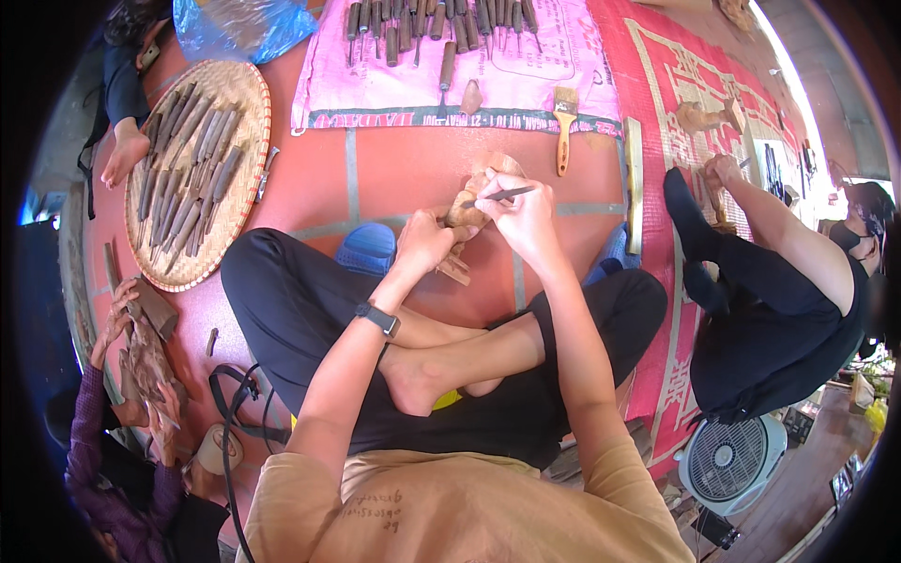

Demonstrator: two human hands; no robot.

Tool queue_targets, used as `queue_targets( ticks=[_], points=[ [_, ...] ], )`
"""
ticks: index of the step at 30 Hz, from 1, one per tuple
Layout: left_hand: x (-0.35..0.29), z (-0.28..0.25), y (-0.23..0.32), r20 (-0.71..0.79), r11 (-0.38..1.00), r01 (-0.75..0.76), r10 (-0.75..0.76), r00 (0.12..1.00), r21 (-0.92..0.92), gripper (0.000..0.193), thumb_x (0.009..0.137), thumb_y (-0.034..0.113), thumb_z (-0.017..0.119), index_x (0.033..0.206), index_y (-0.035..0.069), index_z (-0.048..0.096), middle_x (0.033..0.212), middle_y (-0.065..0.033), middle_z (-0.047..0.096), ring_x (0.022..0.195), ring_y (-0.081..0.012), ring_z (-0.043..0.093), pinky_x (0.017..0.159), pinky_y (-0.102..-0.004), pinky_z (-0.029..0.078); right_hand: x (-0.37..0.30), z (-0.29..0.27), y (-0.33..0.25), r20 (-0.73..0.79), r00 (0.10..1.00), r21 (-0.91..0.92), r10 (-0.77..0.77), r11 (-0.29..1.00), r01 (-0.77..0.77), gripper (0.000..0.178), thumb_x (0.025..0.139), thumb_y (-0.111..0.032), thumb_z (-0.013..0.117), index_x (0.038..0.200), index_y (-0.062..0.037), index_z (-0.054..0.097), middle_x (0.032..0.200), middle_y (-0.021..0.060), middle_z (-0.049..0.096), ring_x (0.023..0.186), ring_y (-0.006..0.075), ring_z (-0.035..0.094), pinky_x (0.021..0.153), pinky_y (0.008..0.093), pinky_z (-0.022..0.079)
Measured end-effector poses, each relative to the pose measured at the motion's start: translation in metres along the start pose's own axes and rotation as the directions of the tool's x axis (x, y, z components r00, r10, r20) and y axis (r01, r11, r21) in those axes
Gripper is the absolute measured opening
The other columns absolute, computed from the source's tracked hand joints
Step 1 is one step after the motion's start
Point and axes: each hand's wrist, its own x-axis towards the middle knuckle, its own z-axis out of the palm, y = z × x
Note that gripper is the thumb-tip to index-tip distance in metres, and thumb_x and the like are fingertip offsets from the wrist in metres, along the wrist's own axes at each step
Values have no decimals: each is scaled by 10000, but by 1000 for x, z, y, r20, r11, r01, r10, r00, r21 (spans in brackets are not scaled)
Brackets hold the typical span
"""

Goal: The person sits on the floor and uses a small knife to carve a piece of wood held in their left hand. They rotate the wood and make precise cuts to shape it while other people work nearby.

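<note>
My left hand (424, 240) is closed round a small pale-brown wood carving (463, 216) and steadies it above the red tiled floor, in front of my crossed legs. Between the fingers of my right hand (524, 214) is a slim dark pencil-like tool (511, 193), held in a writing grip. Its tip is at the upper part of the carving; whether it touches the wood is hard to tell. More pale wood (502, 167) shows just beyond my fingers, and another piece (454, 268) sticks out below the carving. My fingers hide part of the carved shape.
Ahead, a pink sack (375, 94) bears several wooden-handled chisels (448, 68) and a flat brush (564, 117). A woven tray (266, 98) of chisels lies left. Blue slippers (366, 249) flank my knees. Co-workers sit left and right; a fan (732, 462) stands lower right.
</note>
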Motion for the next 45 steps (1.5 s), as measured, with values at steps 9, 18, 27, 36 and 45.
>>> queue_targets(
  ticks=[9, 18, 27, 36, 45],
  points=[
    [3, 1, -2, 16, 999, -29, 29, 999, -35, 293, 821, 272, 779, 1033, 71, 752, 733, -69, 720, 648, -153, 689, 617, -318, 524, 1, -4, 5, -31, 998, 76, -62, 995, 64, 19, 868, 19, 688, 859, 7, 676, 878, 62, 719, 888, 158, 696, 710, 257, 520],
    [5, 4, -11, 12, 991, -43, 45, 999, -125, 304, 816, 287, 773, 1031, 73, 754, 753, -66, 730, 683, -156, 701, 648, -325, 527, -61, 26, 5, -333, 930, 395, 157, 919, -14, 58, 910, -20, 662, 881, -3, 615, 778, 15, 649, 724, 32, 563, 644, 208, 450],
    [3, 8, -10, -79, 994, -104, 106, 991, 35, 319, 800, 308, 777, 1009, 69, 758, 758, -83, 740, 700, -181, 716, 656, -346, 527, -65, 49, 25, -190, 884, 848, 428, 525, -71, 101, 906, -35, 691, 932, -44, 594, 912, 81, 711, 911, 132, 678, 860, 289, 526],
    [-6, 9, 1, -60, 998, -62, 60, 996, -20, 309, 808, 222, 785, 1017, 1, 734, 749, -83, 714, 647, -130, 658, 598, -306, 508, -60, 46, 18, -129, 873, 854, 470, 500, -142, 79, 887, -14, 693, 933, -35, 633, 894, 80, 719, 835, 117, 680, 700, 232, 505],
    [-6, 8, -1, -94, 995, -84, 88, 992, 44, 352, 771, 330, 783, 996, 61, 756, 726, -96, 729, 687, -199, 714, 654, -364, 526, -59, 44, 41, -116, 879, 814, 463, 552, -183, 49, 896, -30, 672, 920, -43, 631, 929, 105, 714, 884, 175, 713, 793, 313, 565]
  ],
)
